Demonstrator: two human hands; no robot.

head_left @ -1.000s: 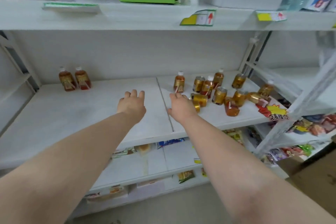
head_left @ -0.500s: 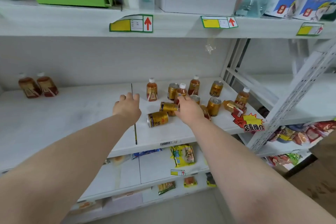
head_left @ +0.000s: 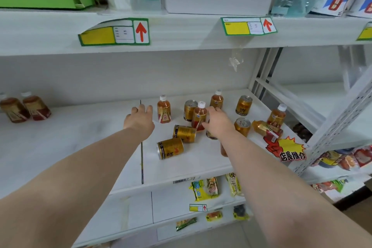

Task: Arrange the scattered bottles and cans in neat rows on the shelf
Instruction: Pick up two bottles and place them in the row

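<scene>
Head view of a white shelf [head_left: 76,147] carrying scattered drinks. The right hand [head_left: 218,123] reaches into the cluster, its fingers beside a white-capped upright bottle [head_left: 199,116]; whether they have closed on it cannot be told, since the hand's back hides the grip and also part of a can [head_left: 210,134] beneath it. The left hand [head_left: 140,120] hovers palm-down with fingers loosely spread, holding nothing, just left of a second standing bottle [head_left: 164,109]. Two cans lie on their sides near the front: one [head_left: 184,133] touching the reached-for bottle, another [head_left: 170,149] nearer the shelf edge. Further cans stand upright behind [head_left: 189,109] and to the right [head_left: 244,105], [head_left: 242,127]; a bottle [head_left: 266,130] lies tipped by a red promotional sign [head_left: 286,150], with another upright one [head_left: 276,116] behind it. Two bottles [head_left: 24,107] already stand paired at far left. The step in hand appears to be taking the first bottle. It is best gripped around the body below the cap and lifted straight up, because the toppled can leaning against it would probably roll towards the front edge if nudged sideways. The free left hand is well placed to steady or stop that can.
</scene>
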